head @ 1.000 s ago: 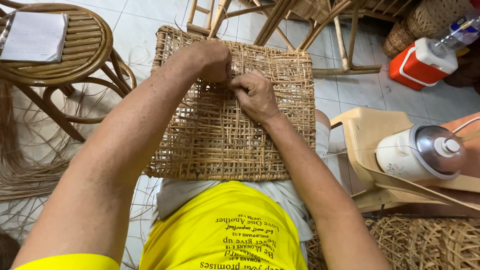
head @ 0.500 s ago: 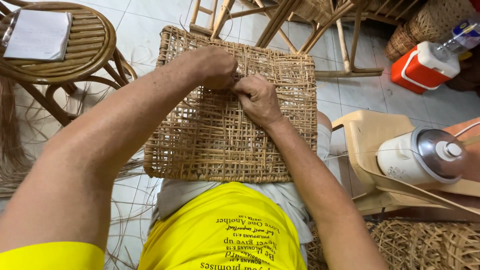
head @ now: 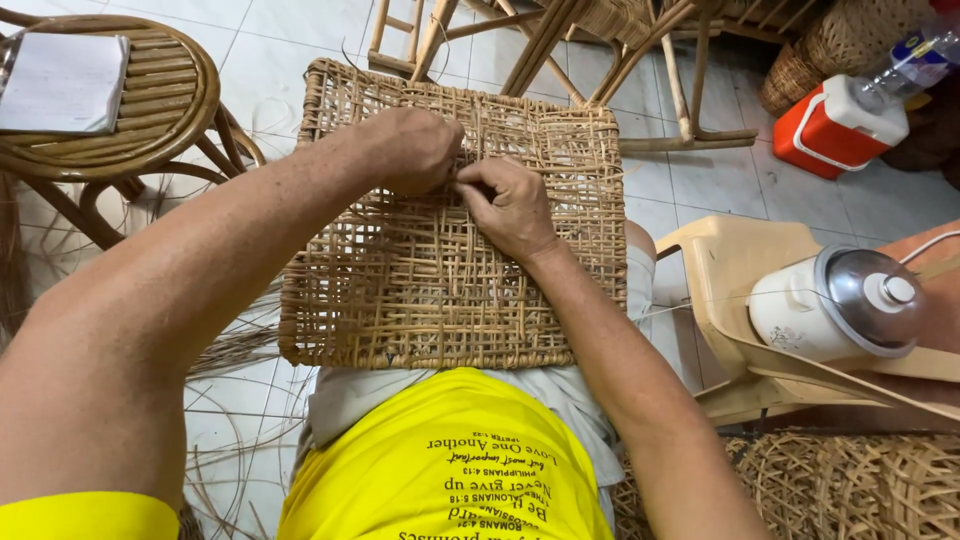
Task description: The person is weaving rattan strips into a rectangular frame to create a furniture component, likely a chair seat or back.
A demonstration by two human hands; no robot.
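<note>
A square woven rattan panel (head: 420,290) lies across my lap, its far edge toward the floor. My left hand (head: 415,150) rests on the panel's upper middle, fingers curled and pinching a thin cane strand. My right hand (head: 510,205) sits right beside it, thumb and fingers closed on the same strand at the weave. The two hands touch each other. The strand itself is mostly hidden under the fingers.
A round rattan stool (head: 120,110) with a white notepad (head: 65,80) stands at the left. Loose cane strips (head: 230,400) lie on the tiled floor. A white rice cooker (head: 840,305) sits on a cream plastic chair (head: 730,270) at right; an orange cooler (head: 835,125) and wooden chair frames (head: 560,50) stand beyond.
Both hands stay at the same spot on the panel with only small finger shifts. The view has moved slightly.
</note>
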